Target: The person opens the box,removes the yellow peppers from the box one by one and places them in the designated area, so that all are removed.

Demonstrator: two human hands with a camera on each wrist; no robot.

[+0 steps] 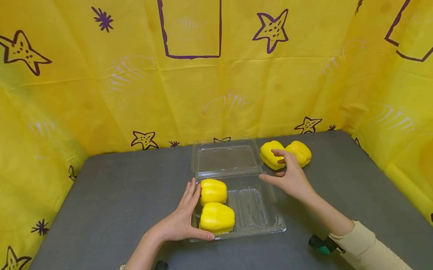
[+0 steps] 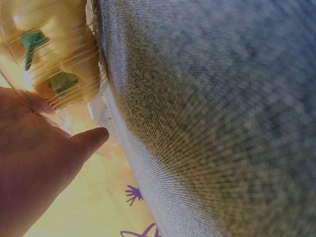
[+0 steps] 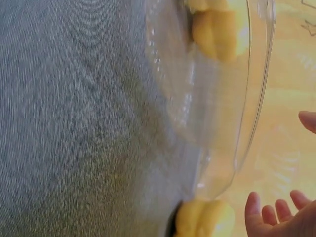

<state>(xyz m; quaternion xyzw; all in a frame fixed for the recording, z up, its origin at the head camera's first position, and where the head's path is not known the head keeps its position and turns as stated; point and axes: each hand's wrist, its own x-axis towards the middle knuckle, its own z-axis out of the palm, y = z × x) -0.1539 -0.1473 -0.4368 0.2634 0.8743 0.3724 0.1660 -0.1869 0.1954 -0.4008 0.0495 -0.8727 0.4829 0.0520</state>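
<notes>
A clear plastic clamshell container [image 1: 254, 224] lies open on the table, its lid [image 1: 224, 156] laid back away from the person. Two yellow bell peppers sit in its left half, a nearer pepper [image 1: 216, 218] and a farther pepper [image 1: 213, 191]. Along the container's left side, the left hand [image 1: 179, 217] rests with fingers extended and thumb at the front rim. Beyond the right side, the right hand [image 1: 291, 180] hovers with fingers spread, holding nothing. It partly covers two more yellow peppers, a left one [image 1: 270, 155] and a right one [image 1: 300, 152], beside the lid. Green stems [image 2: 63, 82] show through the container's wall.
The table has a dark grey cloth top [image 1: 101, 210]. Behind it and at both sides hangs a yellow curtain [image 1: 211, 86] with starfish and fish drawings. Dark wrist-worn devices show by both sleeves, the right device [image 1: 321, 244] partly green.
</notes>
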